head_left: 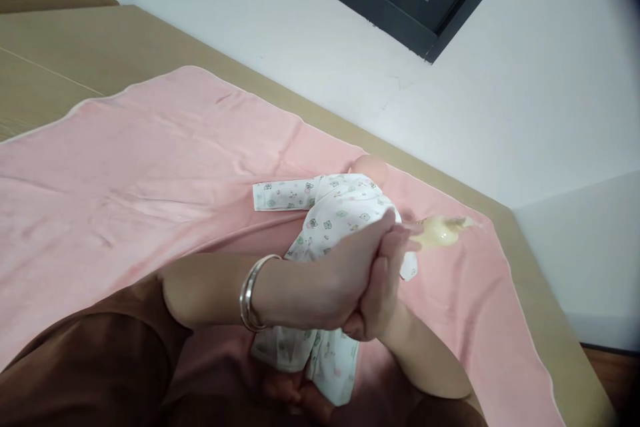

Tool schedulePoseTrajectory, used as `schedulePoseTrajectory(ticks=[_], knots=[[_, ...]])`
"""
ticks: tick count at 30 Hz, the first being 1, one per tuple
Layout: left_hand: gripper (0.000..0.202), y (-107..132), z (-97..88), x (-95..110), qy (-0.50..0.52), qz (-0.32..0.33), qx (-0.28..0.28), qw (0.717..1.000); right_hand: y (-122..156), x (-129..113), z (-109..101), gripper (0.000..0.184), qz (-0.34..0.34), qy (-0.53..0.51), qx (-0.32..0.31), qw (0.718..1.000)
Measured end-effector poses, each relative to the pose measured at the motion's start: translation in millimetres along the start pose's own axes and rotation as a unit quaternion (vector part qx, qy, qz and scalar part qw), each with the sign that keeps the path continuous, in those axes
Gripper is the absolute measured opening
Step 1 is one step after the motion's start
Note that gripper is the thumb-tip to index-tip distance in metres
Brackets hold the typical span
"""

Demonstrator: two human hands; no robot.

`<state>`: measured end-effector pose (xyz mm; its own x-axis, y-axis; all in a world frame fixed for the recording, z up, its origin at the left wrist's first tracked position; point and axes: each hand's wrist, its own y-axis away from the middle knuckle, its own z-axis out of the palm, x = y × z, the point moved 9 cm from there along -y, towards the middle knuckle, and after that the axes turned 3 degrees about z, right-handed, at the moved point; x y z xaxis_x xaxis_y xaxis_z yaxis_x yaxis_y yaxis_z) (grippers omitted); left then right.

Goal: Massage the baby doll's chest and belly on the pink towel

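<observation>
A baby doll [373,170] in a white printed romper [335,210] lies on its back on a pink blanket [150,173], with one empty sleeve spread to the left. My left hand [340,273], a silver bangle on its wrist, reaches across the doll's chest. My right hand [380,297] comes up from the lower right and presses against the left. Both hands are closed together on the romper's sleeve at the doll's far side. A pale yellowish blurred shape [443,230] sticks out past the fingertips. The doll's legs are hidden under my arms.
The blanket covers a tan bed or mat [75,53] that runs along a white wall [325,47]. A dark window frame [410,7] sits above. My brown-clad knee [85,367] fills the lower left. Wooden floor [615,373] shows at the lower right.
</observation>
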<state>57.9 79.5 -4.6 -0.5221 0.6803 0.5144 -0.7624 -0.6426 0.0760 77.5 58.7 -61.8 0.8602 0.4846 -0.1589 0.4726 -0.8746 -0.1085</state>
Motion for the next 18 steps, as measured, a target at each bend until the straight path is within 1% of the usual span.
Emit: schedulePoseTrajectory(ticks=[1, 2, 3, 4, 5, 6, 7, 8, 9, 10, 11, 12, 14, 16, 17, 18], knots=[[0.052, 2.8, 4.7, 4.3, 0.004, -0.052, -0.021, 0.998, -5.8, -3.1, -0.9, 0.075, -0.017, 0.000, 0.027, 0.999], [0.052, 3.4, 4.2, 37.2, -0.105, 0.058, -0.013, 0.993, -11.5, -7.3, -5.6, 0.076, -0.036, 0.003, 0.064, 0.997], [0.052, 4.5, 3.7, 54.3, -0.118, 0.086, -0.001, 0.989, -17.0, -11.7, -12.2, 0.075, -0.058, 0.006, 0.100, 0.993], [0.055, 4.9, 1.3, 72.9, -0.152, 0.128, 0.022, 0.980, -22.8, -15.1, -19.2, 0.072, -0.078, 0.009, 0.129, 0.989], [0.059, 6.0, -1.9, 94.0, -0.217, 0.192, 0.058, 0.955, -30.1, -15.5, -23.6, 0.067, -0.089, 0.010, 0.137, 0.986], [0.061, 7.0, -4.2, 111.6, -0.281, 0.250, 0.093, 0.922, -38.9, -13.7, -23.7, 0.060, -0.095, 0.010, 0.118, 0.988], [0.061, 8.3, -4.9, 126.1, -0.337, 0.309, 0.124, 0.881, -48.0, -9.1, -21.8, 0.052, -0.094, 0.008, 0.090, 0.991], [0.058, 8.7, -3.9, 135.7, -0.383, 0.359, 0.143, 0.839, -57.0, 1.4, -20.6, 0.050, -0.065, 0.005, 0.071, 0.995], [0.053, 6.9, -2.8, 139.7, -0.415, 0.393, 0.152, 0.806, -64.3, 13.4, -20.7, 0.049, -0.031, 0.004, 0.065, 0.997], [0.047, 2.1, -2.9, 138.9, -0.439, 0.407, 0.154, 0.786, -69.9, 24.3, -19.3, 0.047, -0.007, 0.001, 0.058, 0.998], [0.043, -5.5, -4.6, 134.9, -0.456, 0.404, 0.152, 0.779, -73.8, 34.0, -18.1, 0.045, 0.009, -0.004, 0.056, 0.998], [0.040, -15.0, -8.6, 129.0, -0.462, 0.389, 0.150, 0.783, -76.3, 41.4, -17.1, 0.042, 0.013, -0.013, 0.058, 0.998], [0.035, -36.9, -24.1, 115.6, -0.453, 0.340, 0.160, 0.808, -78.3, 51.8, -16.4, 0.035, -0.007, -0.036, 0.067, 0.997], [0.029, -58.4, -49.4, 103.9, -0.431, 0.290, 0.197, 0.831, -78.4, 62.9, -18.3, 0.030, -0.017, -0.054, 0.083, 0.995], [0.028, -68.6, -63.7, 98.6, -0.425, 0.267, 0.217, 0.837, -78.5, 69.9, -19.3, 0.031, -0.008, -0.056, 0.089, 0.994], [0.028, -78.4, -75.4, 94.1, -0.423, 0.256, 0.222, 0.840, -78.7, 77.6, -20.0, 0.033, 0.014, -0.054, 0.095, 0.994]])
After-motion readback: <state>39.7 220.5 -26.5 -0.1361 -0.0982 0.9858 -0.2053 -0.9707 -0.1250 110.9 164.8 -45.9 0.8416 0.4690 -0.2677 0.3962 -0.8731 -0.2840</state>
